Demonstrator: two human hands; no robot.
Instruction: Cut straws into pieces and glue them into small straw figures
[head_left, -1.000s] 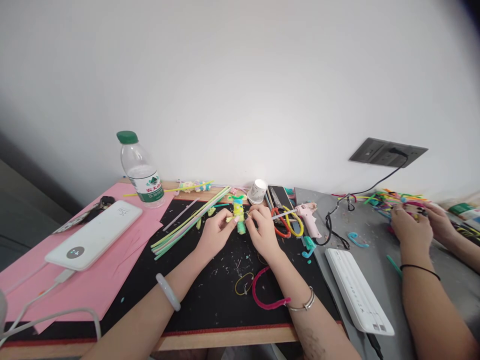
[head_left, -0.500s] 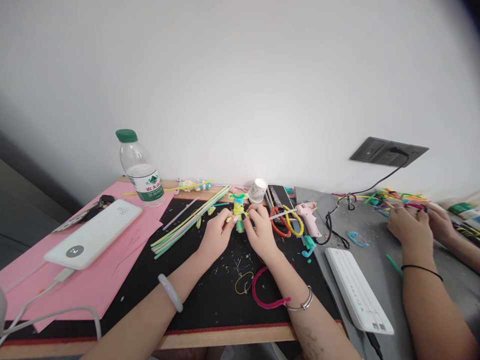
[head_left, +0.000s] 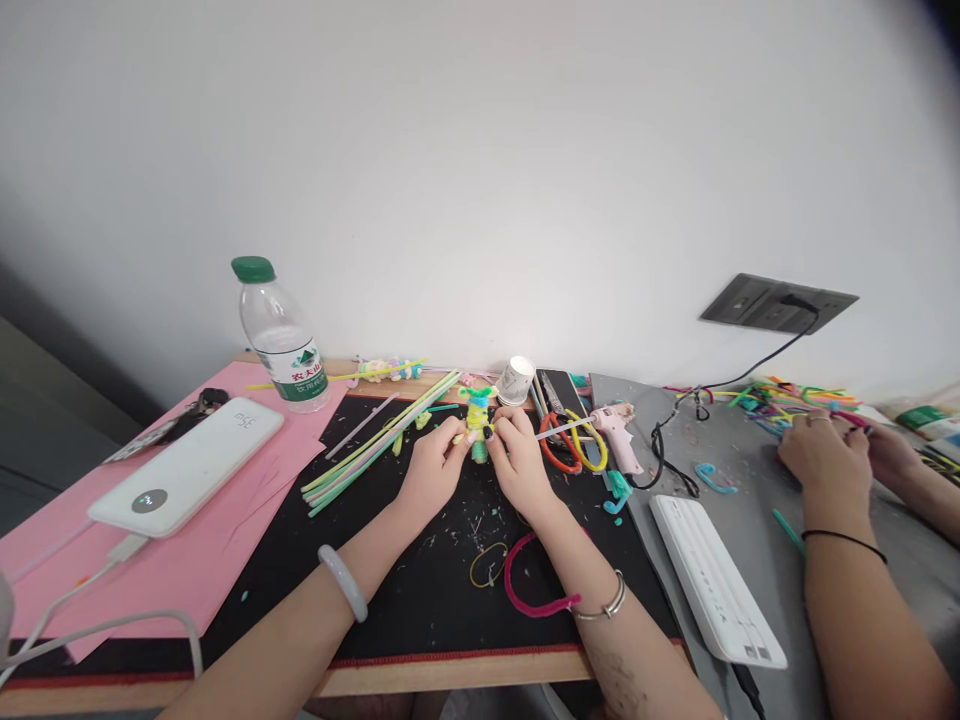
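Note:
A small figure [head_left: 479,410] of yellow, blue and green pipe cleaners stands upright between my hands over the black mat [head_left: 420,590]. My left hand [head_left: 436,462] pinches its left side, and my right hand [head_left: 517,455] pinches its right side, thumbs close together at its lower body. Left of my hands lies a bundle of green, yellow and pale pipe cleaners [head_left: 382,445]. Under my right forearm a magenta pipe cleaner [head_left: 517,590] curves, beside a thin yellowish loop [head_left: 484,568].
Right of my hands lie scissors [head_left: 561,455] with red and yellow handles and a pink glue gun [head_left: 619,440]. A paper cup [head_left: 515,381], water bottle [head_left: 281,350] and white power banks [head_left: 187,468] stand or lie around. At right, a co-worker's hands [head_left: 832,460] handle pipe cleaners.
My hands and the figure stay almost in place, the figure's top tilting very slightly. The co-worker's hands have shifted a little.

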